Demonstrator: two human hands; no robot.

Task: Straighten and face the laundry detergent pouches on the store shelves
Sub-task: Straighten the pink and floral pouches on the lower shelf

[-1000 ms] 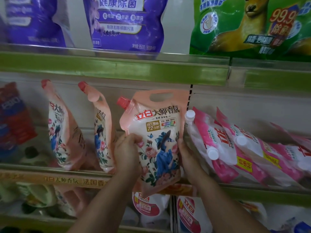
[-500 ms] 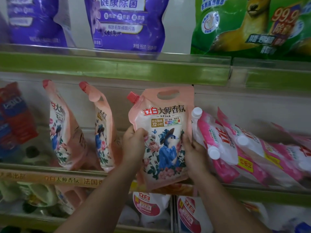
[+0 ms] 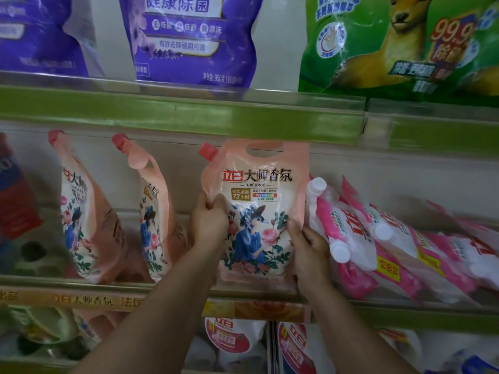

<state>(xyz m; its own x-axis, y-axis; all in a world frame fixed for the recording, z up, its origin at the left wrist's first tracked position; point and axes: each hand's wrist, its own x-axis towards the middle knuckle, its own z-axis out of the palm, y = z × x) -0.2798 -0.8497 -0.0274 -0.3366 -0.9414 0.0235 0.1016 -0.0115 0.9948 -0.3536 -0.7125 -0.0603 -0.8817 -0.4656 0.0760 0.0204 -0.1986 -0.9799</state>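
Fingers: left hand (image 3: 209, 225), right hand (image 3: 307, 245) clamp peach pouch (image 3: 256, 211), faced | at 9 o'clock two pouches (image 3: 81, 211) sideways | at 3 o'clock pink pouches (image 3: 378, 238) toppled

Three peach floral detergent pouches with red caps (image 3: 259, 211), at least two pink-and-white pouches with white caps (image 3: 359, 233), two purple pouches (image 3: 189, 36), one green deer-print bag (image 3: 399, 44), two bare hands (image 3: 209, 225)

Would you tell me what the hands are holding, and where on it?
Both hold the peach pouch: left hand grips its left edge, right hand its lower right edge.
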